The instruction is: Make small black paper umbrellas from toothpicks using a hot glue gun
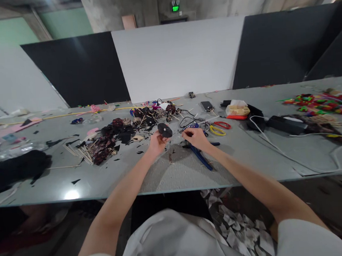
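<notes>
My left hand (158, 143) is closed on a small round black disc (165, 130) with a pale dot at its centre, held above the grey table (151, 177). To its right, my right hand (196, 137) is pinched, and what its fingertips hold, if anything, is too small to make out. Blue-handled pliers (201, 157) lie on the table just under my right hand. Left of my hands is a pile of dark patterned pieces (103, 147) beside thin wooden sticks (84, 153). Behind my hands lie dark round pieces with sticks (158, 112).
Red-handled scissors (222, 124), yellow-handled scissors (218, 131) and a phone (207, 106) lie back right. A white cable (282, 152) loops across the right side near a black box (286, 125). Black cloth (17, 169) is at far left. White panels (180, 60) stand behind.
</notes>
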Available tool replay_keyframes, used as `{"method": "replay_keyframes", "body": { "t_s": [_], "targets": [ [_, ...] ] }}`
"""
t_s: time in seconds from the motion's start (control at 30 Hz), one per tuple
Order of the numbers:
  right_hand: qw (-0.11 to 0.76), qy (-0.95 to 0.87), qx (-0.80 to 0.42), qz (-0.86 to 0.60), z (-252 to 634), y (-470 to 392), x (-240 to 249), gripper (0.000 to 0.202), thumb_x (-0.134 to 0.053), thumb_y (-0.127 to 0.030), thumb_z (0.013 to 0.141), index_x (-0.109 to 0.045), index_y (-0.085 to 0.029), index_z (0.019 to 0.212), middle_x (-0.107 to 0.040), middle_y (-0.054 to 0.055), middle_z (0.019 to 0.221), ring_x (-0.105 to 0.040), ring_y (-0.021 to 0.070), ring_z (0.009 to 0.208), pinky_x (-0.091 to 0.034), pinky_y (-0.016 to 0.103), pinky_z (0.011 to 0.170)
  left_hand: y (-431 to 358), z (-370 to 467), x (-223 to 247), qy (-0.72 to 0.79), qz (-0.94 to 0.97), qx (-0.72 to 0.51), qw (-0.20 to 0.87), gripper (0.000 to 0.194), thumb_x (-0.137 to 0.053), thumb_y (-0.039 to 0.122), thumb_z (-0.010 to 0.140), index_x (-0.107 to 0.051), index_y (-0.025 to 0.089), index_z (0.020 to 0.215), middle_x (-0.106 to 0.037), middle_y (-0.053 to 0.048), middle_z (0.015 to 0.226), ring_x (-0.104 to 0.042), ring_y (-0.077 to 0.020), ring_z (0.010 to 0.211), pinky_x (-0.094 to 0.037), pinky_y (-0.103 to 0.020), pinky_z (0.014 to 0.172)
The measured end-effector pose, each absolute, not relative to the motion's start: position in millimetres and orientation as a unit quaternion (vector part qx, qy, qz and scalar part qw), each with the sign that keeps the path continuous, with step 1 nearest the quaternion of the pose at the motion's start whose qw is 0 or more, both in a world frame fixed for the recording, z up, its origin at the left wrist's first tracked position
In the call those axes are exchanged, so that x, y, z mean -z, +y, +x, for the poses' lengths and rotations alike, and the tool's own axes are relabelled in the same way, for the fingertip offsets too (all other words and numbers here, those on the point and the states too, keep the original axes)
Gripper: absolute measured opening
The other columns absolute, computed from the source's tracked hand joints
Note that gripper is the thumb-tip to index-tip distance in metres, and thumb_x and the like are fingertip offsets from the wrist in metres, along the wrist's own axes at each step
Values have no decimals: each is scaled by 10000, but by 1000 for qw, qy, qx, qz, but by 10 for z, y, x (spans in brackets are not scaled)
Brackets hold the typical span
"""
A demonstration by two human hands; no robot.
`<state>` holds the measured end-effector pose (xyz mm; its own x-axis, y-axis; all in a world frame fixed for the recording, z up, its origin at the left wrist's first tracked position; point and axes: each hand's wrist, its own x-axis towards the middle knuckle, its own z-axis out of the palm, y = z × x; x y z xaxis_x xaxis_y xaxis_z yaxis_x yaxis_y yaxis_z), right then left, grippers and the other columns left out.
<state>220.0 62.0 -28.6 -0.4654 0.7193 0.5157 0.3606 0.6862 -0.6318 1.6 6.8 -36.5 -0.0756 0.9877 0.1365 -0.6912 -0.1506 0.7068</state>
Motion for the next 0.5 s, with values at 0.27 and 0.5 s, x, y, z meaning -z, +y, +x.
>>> {"method": "replay_keyframes", "body": {
  "t_s": [0.27,0.5],
  "targets": [
    [413,-813,-167,-374,2287,813,354,408,-521,-486,988,-676,-195,748,-687,49,684,-588,195,645,-402,311,677,144,-139,365,205,266,-721,607,225,-662,204,767,-728,171,980,-420,48,570,-382,-90,493,-383,-252,583],
    [381,-820,-93,-417,2301,891,417,447,-496,-467,1025,-611,-207,680,-631,37,626,-538,180,593,-400,306,673,134,-99,379,200,273,-711,617,119,-692,189,773,-694,169,890,-471,37,597,-423,-94,519,-389,-252,582]
  ]
}}
